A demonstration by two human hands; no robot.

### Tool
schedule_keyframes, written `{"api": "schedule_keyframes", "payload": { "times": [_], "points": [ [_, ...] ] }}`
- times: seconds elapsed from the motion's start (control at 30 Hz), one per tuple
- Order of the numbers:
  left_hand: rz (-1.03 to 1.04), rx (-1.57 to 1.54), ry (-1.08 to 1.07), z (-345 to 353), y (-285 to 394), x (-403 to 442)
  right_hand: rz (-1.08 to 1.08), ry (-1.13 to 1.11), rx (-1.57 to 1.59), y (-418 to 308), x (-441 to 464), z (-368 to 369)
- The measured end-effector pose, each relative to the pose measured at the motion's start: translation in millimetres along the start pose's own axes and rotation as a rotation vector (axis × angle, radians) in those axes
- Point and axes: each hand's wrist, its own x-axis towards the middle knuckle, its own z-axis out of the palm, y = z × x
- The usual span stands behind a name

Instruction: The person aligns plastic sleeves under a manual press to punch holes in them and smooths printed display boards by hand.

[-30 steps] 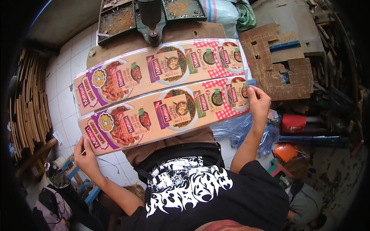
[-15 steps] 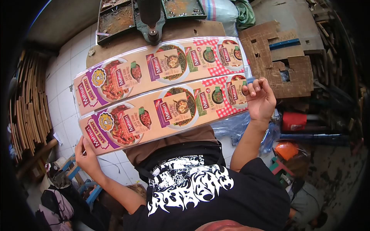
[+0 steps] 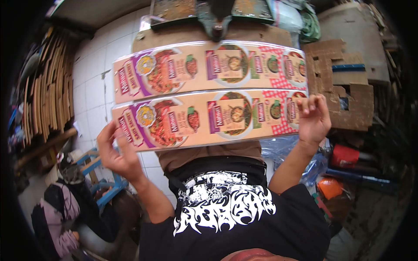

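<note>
Two long printed boards with food pictures and a glossy clear edge lie one above the other on the work surface. The far board (image 3: pixel 200 67) reaches up to the dark metal machine (image 3: pixel 216 28). Along my body runs the near board (image 3: pixel 200 117). My left hand (image 3: pixel 119 150) is at the near board's left end, thumb and fingers closed on its corner. At the right end is my right hand (image 3: pixel 313 119), its fingers curled over the near board's edge.
Metal trays (image 3: pixel 174 11) flank the machine. A cut brown board (image 3: pixel 359 98) with a blue strip (image 3: pixel 348 68) lies at the right. Stacked boards (image 3: pixel 48 87) stand on the left. Clear plastic (image 3: pixel 283 152) lies below my right forearm. Other people sit at lower left and lower right.
The whole view has shifted, so the boards and machine appear further right. My right hand let go of the clear strip at the edge and its fingers curled. My left hand turned at the corner.
</note>
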Motion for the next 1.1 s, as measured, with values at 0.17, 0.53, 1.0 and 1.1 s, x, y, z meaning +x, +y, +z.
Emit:
{"api": "schedule_keyframes", "payload": {
  "times": [0.17, 0.53, 1.0, 1.1],
  "points": [
    [-0.058, -0.499, -0.436, 61, 59, -5, -0.102, 0.101, -0.180, -1, -1, -38],
    [0.034, -1.342, -0.715, 69, 215, -19, -0.057, 0.255, -0.320, -23, -9, -100],
    [0.193, -1.480, -0.568, 62, 228, -20, -0.315, 0.500, -1.105, 8, 1, -91],
    [0.213, -1.483, -0.550, 60, 226, -17, -0.338, 0.493, -1.161, 9, 2, -88]
  ]
}}
